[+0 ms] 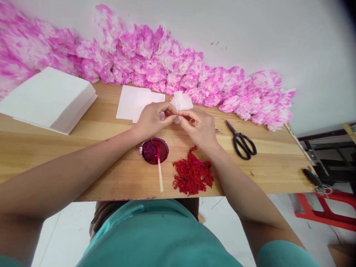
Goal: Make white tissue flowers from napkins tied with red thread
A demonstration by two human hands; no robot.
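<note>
Both hands meet over the middle of the table, pinching the gathered waist of a white paper flower (182, 101). My left hand (154, 118) has thumb and fingertips closed on it from the left. From the right, my right hand (200, 126) pinches the same spot; whether a thin thread is there I cannot make out. Below my left wrist sits a small dish of dark magenta dye (151, 155) with a pale stick (160, 174) leaning in it. A tangle of red yarn pieces (191, 174) lies under my right wrist. Flat white paper sheets (130, 102) lie behind my left hand.
A thick stack of white paper (50, 96) stands at the left. Pink and white paper flowers (167, 63) are heaped along the wall. Black-handled scissors (241, 142) lie right of my hand. Another black-handled tool (313, 177) is near the right edge, above a red stool (328, 211).
</note>
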